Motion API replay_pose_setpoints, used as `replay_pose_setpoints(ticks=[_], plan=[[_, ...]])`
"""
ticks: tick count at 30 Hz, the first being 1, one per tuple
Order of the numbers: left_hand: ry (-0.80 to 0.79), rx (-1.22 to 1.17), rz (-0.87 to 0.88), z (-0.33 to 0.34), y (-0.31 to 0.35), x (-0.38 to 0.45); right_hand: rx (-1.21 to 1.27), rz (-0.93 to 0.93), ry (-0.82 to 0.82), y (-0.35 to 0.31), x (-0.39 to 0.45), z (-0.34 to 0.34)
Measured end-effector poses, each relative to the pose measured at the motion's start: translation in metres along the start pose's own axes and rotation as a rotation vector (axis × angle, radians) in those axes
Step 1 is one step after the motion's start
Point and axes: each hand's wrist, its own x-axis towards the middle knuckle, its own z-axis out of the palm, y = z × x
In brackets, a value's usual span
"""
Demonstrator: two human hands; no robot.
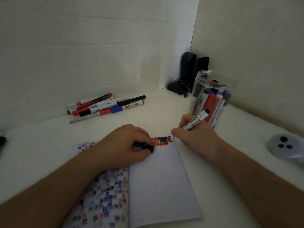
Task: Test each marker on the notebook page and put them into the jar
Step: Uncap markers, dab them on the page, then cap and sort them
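On the notebook [162,178], the left hand [125,143] has its grip curled round a black cap [144,145] while the right hand [195,137] pinches a whiteboard marker [196,120] at the page's top edge, the jar [212,97] just beyond

Open notebook [164,178] on table [164,106] at near edge, centre. Left hand [125,143] on notebook's top, over the fold; right hand [195,137] just beside notebook's far right corner, holding marker [196,120]. Jar [212,96] with markers in it behind right hand. Loose marker pile [105,106] far left by wall. Speakers [189,71] in far corner, behind jar. Controller [284,145] at right edge.
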Motion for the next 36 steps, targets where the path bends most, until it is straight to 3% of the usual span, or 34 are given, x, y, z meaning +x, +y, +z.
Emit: replay_pose_setpoints(ticks=[6,19,26,36], plan=[[0.003,-0.023,0.004,-0.001,0.0,0.001,-0.116,-0.015,0.156,0.004,0.003,0.007],[0.002,-0.042,0.008,0.0,-0.001,0.002,-0.194,-0.01,0.137,-0.002,0.001,0.011],[0.001,-0.049,0.012,-0.001,0.0,0.002,-0.085,0.018,0.123,-0.001,-0.001,0.009],[-0.004,-0.039,0.005,-0.001,0.001,0.002,-0.193,0.005,0.136,0.003,0.002,0.01]])
